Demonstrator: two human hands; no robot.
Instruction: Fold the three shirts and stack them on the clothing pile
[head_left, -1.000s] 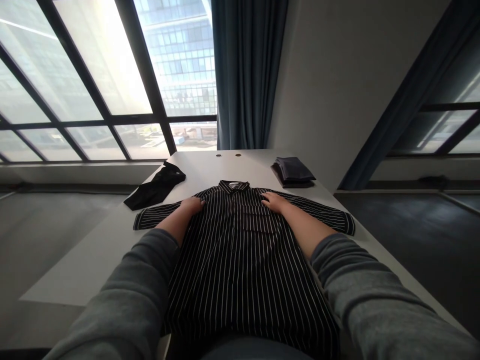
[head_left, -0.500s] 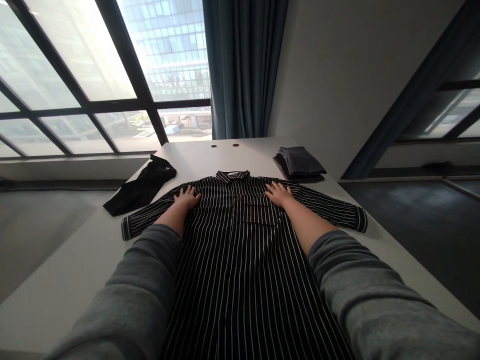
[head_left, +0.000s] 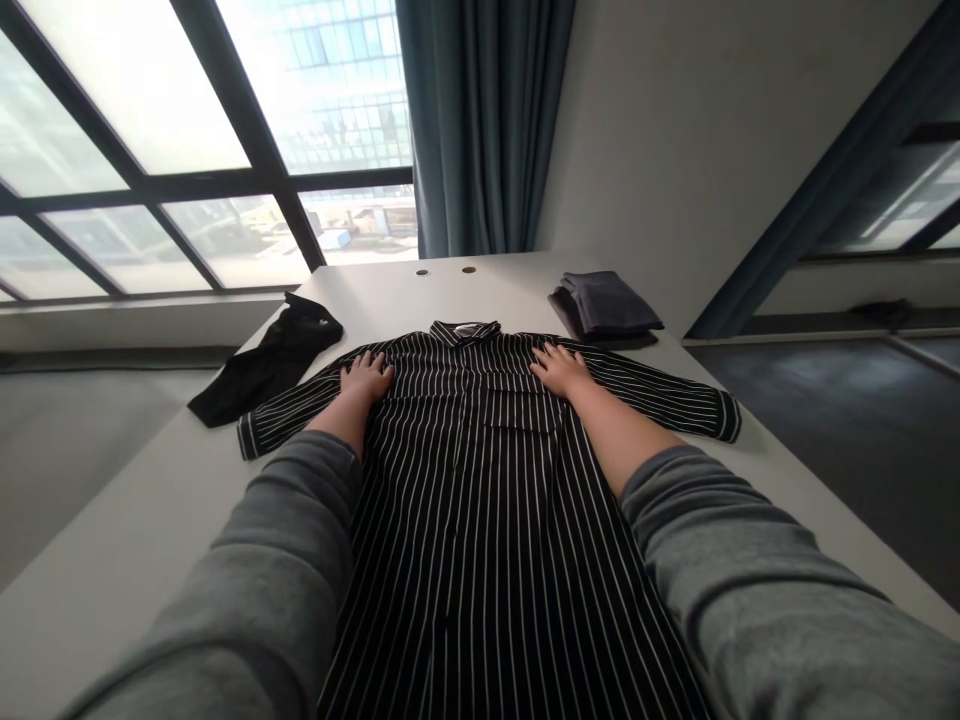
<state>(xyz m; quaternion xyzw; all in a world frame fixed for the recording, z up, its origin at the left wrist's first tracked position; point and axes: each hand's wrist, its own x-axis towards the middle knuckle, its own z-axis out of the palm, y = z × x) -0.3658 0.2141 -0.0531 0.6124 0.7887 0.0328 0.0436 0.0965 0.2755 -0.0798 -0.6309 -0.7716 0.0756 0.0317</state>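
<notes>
A black shirt with white stripes (head_left: 465, 500) lies spread face up, its collar at the far end and both sleeves stretched out sideways. Its lower hem runs out of view at the bottom. My left hand (head_left: 366, 378) rests flat, fingers spread, on the shirt near the left shoulder seam. On the opposite side, my right hand (head_left: 561, 370) also lies flat with fingers apart, just above the chest pocket (head_left: 521, 411). Neither hand grips the cloth.
The shirt lies on a white table (head_left: 150, 540). Left of it is a black garment (head_left: 270, 358); at the back right sits a stack of folded dark clothes (head_left: 609, 305). Two round cable holes are near the far edge. A blue curtain (head_left: 484, 130) and windows stand behind.
The view has tilted slightly downward, so the table and shirt appear higher in the picture. Both hands stay flat on the shirt at nearly the same places.
</notes>
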